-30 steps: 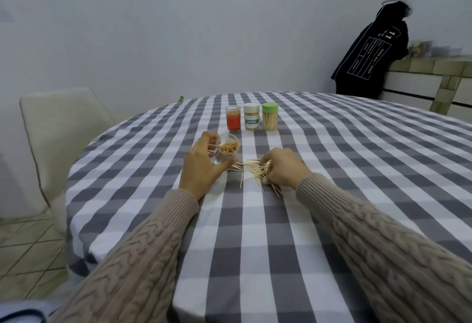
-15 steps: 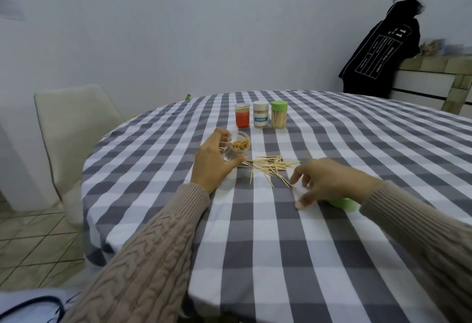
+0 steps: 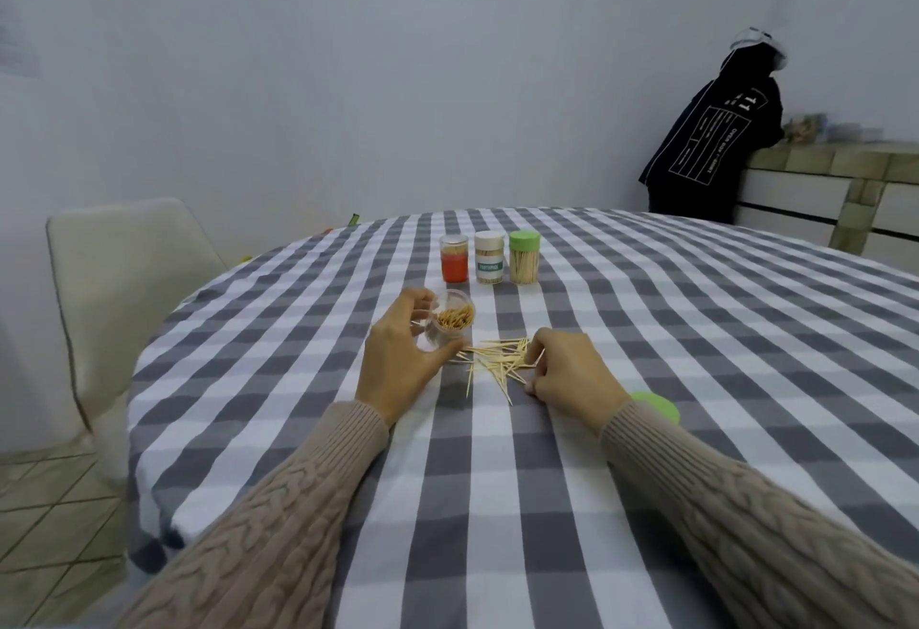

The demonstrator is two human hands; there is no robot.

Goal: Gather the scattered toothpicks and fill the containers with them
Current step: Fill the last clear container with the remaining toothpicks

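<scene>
Jar (image 3: 450,322) tilted in left hand (image 3: 398,370), fingers curled round it. Right hand (image 3: 572,372) on toothpicks (image 3: 497,360) on table (image 3: 696,330), fingers curled; hold unclear.

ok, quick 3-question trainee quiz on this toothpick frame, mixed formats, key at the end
1. True or false: the left hand holds the clear container tilted, its mouth towards the loose toothpicks.
2. Which capped jar stands rightmost in the far row? A) orange jar B) white labelled jar C) green-lidded jar
3. Fill in: the loose green lid lies on the tablecloth beside the ___ wrist.

Key: 1 true; 2 C; 3 right
</scene>
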